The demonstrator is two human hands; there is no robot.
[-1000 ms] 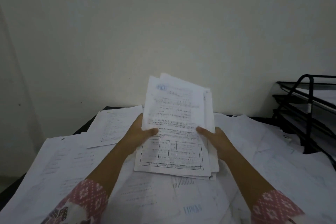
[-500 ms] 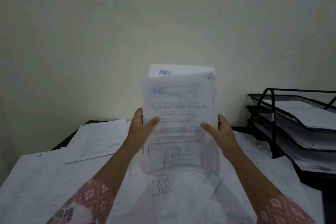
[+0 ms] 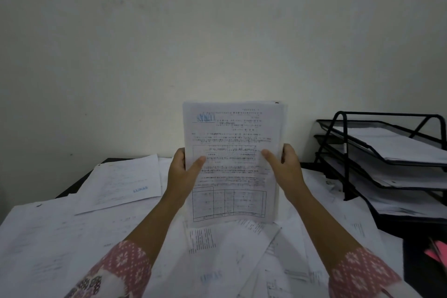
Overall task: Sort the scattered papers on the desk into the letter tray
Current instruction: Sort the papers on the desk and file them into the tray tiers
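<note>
Pinching the paper stack (image 3: pixel 232 133) upright between left hand (image 3: pixel 180 174) and right hand (image 3: pixel 289 172), we likely square its edges for the letter tray (image 3: pixel 346 164) at frame right.

Both arms are being stretched forward, bare forearms angling inward and up. The left hand (image 3: pixel 182 172) is being clamped on the left edge of an upright stack of papers (image 3: pixel 232 133), thumb laid across the front, fingers tucked behind. The right hand (image 3: pixel 285 169) is being clamped on the right edge likewise, thumb in front. A left sleeve (image 3: pixel 125 266) and right sleeve (image 3: pixel 358 273), pink and patterned, are being worn below the elbows.
</note>
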